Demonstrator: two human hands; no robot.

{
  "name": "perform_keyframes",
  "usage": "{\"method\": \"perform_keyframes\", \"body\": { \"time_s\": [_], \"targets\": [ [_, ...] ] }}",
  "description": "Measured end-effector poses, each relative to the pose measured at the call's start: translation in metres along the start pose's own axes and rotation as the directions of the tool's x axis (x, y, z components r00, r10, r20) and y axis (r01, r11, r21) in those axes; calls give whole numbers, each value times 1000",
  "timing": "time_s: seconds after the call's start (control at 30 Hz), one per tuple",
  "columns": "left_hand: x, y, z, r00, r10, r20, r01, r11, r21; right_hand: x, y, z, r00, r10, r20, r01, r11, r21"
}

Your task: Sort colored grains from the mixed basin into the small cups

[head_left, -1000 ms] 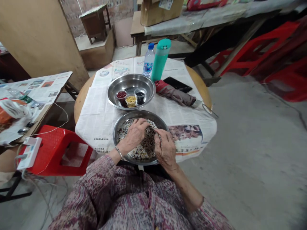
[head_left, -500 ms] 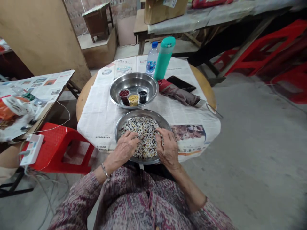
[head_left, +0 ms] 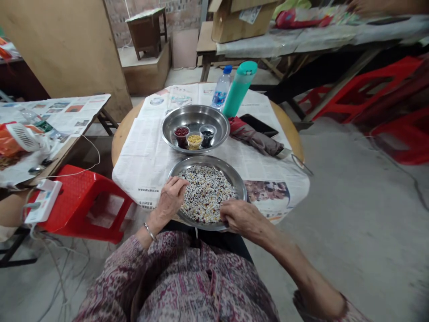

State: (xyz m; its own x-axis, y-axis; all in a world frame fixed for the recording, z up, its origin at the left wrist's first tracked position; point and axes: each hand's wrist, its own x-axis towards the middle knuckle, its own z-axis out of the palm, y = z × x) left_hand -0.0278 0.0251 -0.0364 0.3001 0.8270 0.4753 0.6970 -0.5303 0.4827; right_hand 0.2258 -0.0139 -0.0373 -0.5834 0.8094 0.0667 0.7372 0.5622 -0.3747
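Illegible white newspaper (head_left: 137, 152) on round wood tbl (head_left: 124, 129); L hand (head_left: 170, 195), R hand (head_left: 239, 215) at round steel basin (head_left: 235, 177), fingers curled, grip unclear.

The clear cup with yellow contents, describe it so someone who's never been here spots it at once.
On the newspaper-covered table, find the farther metal basin of two. Inside, the yellow-filled cup stands between a red-filled cup and a black-filled cup, slightly nearer the camera; it alone looks yellow.
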Motion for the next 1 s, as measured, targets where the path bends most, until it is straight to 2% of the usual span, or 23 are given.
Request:
{"method": "perform_keyframes", "body": {
  "time_s": [0.07,0.13,0.3,0.43,0.5,0.57,0.63,0.7,0.77,0.83,0.93,1.0],
  "targets": [
    [7,-6,-1,1000,23,-12,-22,999,32,2,-1,1,996,-4,87,7,999,-36],
    [14,-13,-3,999,45,1,-45,997,59,8,-5,4,997,15,80,-10,998,-55],
    [23,-26,-6,995,78,60,-86,986,141,34,-12,5,992,89,-88,-95,993,-72],
    [32,-38,-6,1000,8,7,-8,996,88,50,-16,6,962,170,-213,-190,978,-81],
    [37,-45,-4,998,-57,-4,56,998,-31,53,-22,8,972,125,-200,-142,987,-73],
    [40,-50,-3,993,-117,22,119,980,-157,54,-30,11,992,-8,-127,3,999,-36],
    [41,-54,-2,984,-166,71,178,954,-243,54,-37,13,988,-148,-40,148,989,15],
    [41,-55,-2,971,-211,112,235,930,-284,56,-37,14,981,-193,5,193,981,22],
    [39,-56,-3,961,-240,138,272,910,-314,58,-29,13,990,-140,-16,140,990,-25],
    [38,-57,-4,958,-248,140,283,893,-350,62,-15,11,995,-41,-96,34,997,-76],
    [36,-59,-2,961,-257,105,277,868,-412,66,5,8,961,122,-247,-148,985,-91],
    [35,-60,1,959,-274,78,279,854,-439,69,9,8,931,214,-296,-246,966,-77]
  ]
}}
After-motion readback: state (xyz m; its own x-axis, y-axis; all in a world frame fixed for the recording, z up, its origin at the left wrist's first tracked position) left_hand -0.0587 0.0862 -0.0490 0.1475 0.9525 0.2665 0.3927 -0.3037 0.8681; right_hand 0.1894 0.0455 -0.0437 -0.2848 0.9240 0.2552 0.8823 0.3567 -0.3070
